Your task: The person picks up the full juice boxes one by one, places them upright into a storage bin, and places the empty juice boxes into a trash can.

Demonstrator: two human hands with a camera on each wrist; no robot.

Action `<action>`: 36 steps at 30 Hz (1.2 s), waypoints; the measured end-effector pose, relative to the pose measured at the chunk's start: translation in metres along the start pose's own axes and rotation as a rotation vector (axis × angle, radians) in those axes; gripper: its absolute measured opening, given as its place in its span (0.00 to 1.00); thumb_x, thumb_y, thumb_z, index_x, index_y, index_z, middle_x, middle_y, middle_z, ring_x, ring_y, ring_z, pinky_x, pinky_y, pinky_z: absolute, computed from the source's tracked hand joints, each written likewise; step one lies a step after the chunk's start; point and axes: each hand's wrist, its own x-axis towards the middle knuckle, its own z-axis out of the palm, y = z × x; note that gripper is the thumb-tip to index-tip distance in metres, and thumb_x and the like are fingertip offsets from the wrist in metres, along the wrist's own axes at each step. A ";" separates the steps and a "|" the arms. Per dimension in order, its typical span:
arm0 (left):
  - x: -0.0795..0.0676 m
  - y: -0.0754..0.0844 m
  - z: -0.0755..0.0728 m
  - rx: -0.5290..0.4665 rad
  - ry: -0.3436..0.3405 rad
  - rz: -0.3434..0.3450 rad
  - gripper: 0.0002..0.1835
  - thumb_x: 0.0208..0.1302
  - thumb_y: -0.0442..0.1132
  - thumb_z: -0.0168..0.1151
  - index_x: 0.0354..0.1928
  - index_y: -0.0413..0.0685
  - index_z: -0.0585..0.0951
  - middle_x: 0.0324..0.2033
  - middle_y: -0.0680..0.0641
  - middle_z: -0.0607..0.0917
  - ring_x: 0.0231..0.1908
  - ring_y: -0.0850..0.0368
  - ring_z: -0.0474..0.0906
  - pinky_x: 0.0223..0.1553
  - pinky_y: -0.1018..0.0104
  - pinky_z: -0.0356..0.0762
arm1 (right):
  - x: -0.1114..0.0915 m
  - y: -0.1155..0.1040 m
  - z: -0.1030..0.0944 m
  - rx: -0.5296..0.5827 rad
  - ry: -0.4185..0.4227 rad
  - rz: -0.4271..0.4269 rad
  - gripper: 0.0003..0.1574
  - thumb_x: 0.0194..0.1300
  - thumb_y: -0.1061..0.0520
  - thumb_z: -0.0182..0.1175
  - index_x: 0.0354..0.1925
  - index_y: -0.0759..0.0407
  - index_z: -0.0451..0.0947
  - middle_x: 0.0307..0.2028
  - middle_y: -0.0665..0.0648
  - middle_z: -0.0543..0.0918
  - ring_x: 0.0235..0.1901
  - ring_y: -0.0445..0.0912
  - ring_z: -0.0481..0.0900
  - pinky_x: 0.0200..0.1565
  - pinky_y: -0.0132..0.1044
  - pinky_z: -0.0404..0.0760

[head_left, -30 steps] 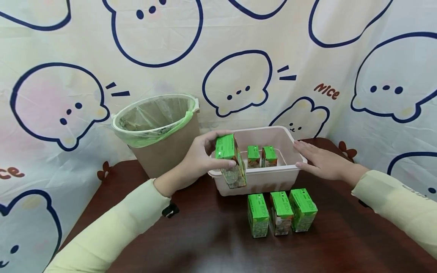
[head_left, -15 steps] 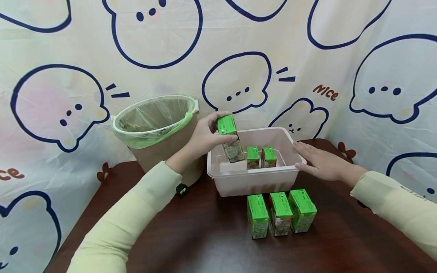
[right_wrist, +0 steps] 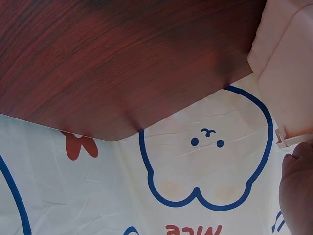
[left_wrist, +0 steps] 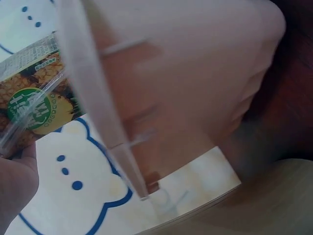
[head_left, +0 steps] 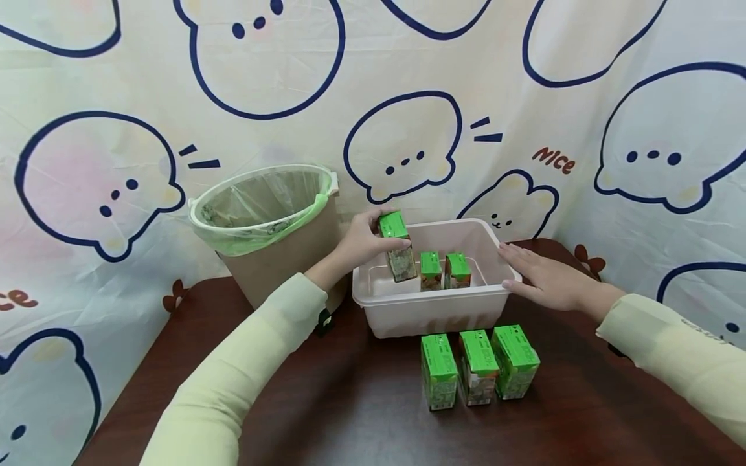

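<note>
My left hand grips a green-topped juice box over the left part of a pale pink plastic tub. In the left wrist view this juice box shows pineapple pictures and a wrapped straw, and the tub's wall fills the middle. Two more juice boxes, one at left and one at right, stand upright inside the tub. My right hand rests on the tub's right rim with straight fingers; the right wrist view catches this hand at the rim.
Three juice boxes stand in a row on the dark wood table, in front of the tub. Left of the tub is a brown trash can with a green liner. A cartoon-printed curtain hangs behind the table.
My left hand has carried the juice box from in front of the tub's near rim, up and over it, then lowered it inside the tub's outline. The right hand has stayed on the rim.
</note>
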 end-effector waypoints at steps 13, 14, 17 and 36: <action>0.007 -0.029 0.011 0.109 -0.051 -0.056 0.36 0.53 0.44 0.75 0.63 0.41 0.74 0.41 0.45 0.80 0.35 0.56 0.76 0.35 0.67 0.77 | -0.001 -0.002 0.000 -0.003 -0.005 0.005 0.49 0.72 0.33 0.45 0.77 0.58 0.44 0.75 0.62 0.49 0.72 0.61 0.48 0.65 0.64 0.55; 0.007 -0.030 0.012 0.120 -0.054 -0.060 0.36 0.53 0.45 0.75 0.63 0.41 0.74 0.42 0.46 0.80 0.36 0.56 0.76 0.36 0.67 0.77 | 0.000 -0.002 0.000 -0.005 -0.003 0.005 0.49 0.72 0.33 0.45 0.77 0.58 0.44 0.75 0.62 0.49 0.72 0.61 0.48 0.65 0.64 0.55; 0.007 -0.032 0.014 0.159 -0.064 -0.068 0.36 0.52 0.46 0.76 0.63 0.42 0.74 0.43 0.47 0.80 0.37 0.55 0.76 0.38 0.67 0.77 | 0.000 -0.001 0.000 -0.009 0.001 0.004 0.49 0.72 0.33 0.45 0.77 0.58 0.45 0.75 0.62 0.49 0.72 0.62 0.48 0.65 0.64 0.55; 0.017 -0.045 0.024 0.395 -0.187 -0.076 0.38 0.48 0.46 0.78 0.63 0.43 0.76 0.52 0.46 0.81 0.43 0.55 0.74 0.43 0.67 0.73 | -0.001 -0.002 0.000 -0.009 -0.006 0.010 0.49 0.72 0.33 0.45 0.77 0.58 0.44 0.75 0.62 0.49 0.72 0.60 0.47 0.66 0.63 0.53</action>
